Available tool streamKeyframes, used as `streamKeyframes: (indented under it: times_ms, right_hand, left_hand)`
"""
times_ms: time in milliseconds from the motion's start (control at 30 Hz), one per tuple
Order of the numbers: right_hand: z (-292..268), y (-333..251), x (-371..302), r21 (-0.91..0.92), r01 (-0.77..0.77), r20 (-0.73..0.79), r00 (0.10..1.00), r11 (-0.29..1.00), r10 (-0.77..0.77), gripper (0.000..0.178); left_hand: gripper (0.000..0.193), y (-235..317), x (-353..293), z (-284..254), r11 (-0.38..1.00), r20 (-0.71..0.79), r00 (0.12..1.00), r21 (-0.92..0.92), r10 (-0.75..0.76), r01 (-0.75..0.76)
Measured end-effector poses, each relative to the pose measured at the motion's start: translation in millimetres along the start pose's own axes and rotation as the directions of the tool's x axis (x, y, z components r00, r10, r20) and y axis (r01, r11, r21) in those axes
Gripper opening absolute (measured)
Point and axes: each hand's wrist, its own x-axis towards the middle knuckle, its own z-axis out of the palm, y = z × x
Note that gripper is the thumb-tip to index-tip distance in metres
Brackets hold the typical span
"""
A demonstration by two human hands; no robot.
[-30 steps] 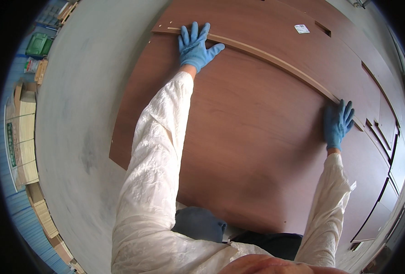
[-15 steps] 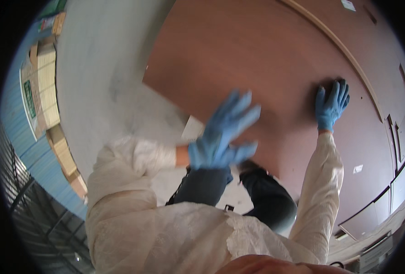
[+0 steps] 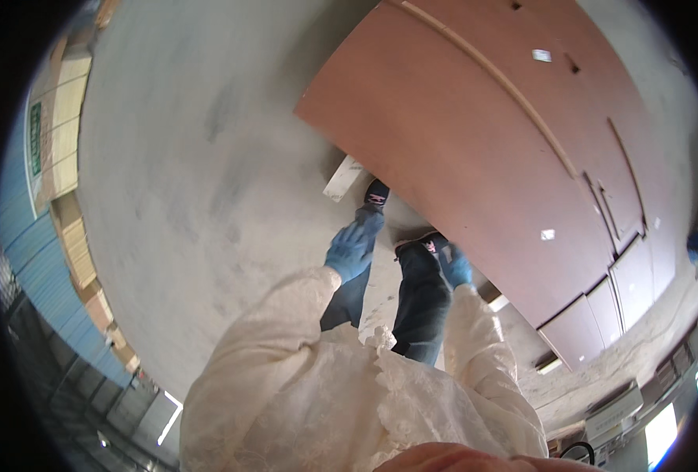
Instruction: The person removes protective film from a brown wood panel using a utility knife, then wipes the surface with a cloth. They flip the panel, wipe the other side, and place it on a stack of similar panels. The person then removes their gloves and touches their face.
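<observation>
My left hand [image 3: 349, 250], in a blue glove, is over my left trouser leg with its fingers stretched out and nothing in them. Beside my right leg is my right hand [image 3: 457, 267], gloved in the same blue. It is close to the near edge of a large reddish-brown board [image 3: 443, 149]; motion blur hides whether its fingers are spread or closed, and I cannot tell if it touches the board. A long narrow strip [image 3: 490, 67] lies across the board's surface.
A pale block [image 3: 342, 179] sticks out from under the board's left side. Smaller brown panels [image 3: 632, 271] lie at the right. Along the far left stand stacks of pale boards [image 3: 69, 118] by blue corrugated sheeting [image 3: 58, 267]. Grey concrete floor [image 3: 184, 157] lies between.
Both hands have come off the board area and down towards my legs. The right hand was flat on the board before. My view has shifted, showing more floor and both shoes.
</observation>
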Motion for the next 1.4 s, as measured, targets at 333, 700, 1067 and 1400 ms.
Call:
streamKeyframes:
  times_ms: [333,700,1067,1400]
  right_hand:
    - [-15,-22,-201,-0.081,-0.364,-0.017,0.931,0.928,0.363,0.059]
    - [123,-320,-140,0.242,-0.443,-0.108,0.872,0.863,0.478,0.046]
    - [132,-548,-55,0.101,-0.431,-0.102,0.892,0.897,0.441,0.051]
    - [145,-638,69,0.011,-0.510,0.004,0.860,0.860,0.510,0.054]
  left_hand:
    - [0.056,-115,-148,-66,0.779,-0.051,0.849,-0.428,-0.526,0.458]
    - [0.055,-426,-122,-222,0.714,0.077,0.885,-0.561,-0.459,0.419]
    - [0.045,-604,-85,-395,0.713,0.202,0.851,-0.473,-0.484,0.518]
    - [0.029,-682,59,-539,0.714,-0.025,0.956,-0.671,-0.293,0.201]
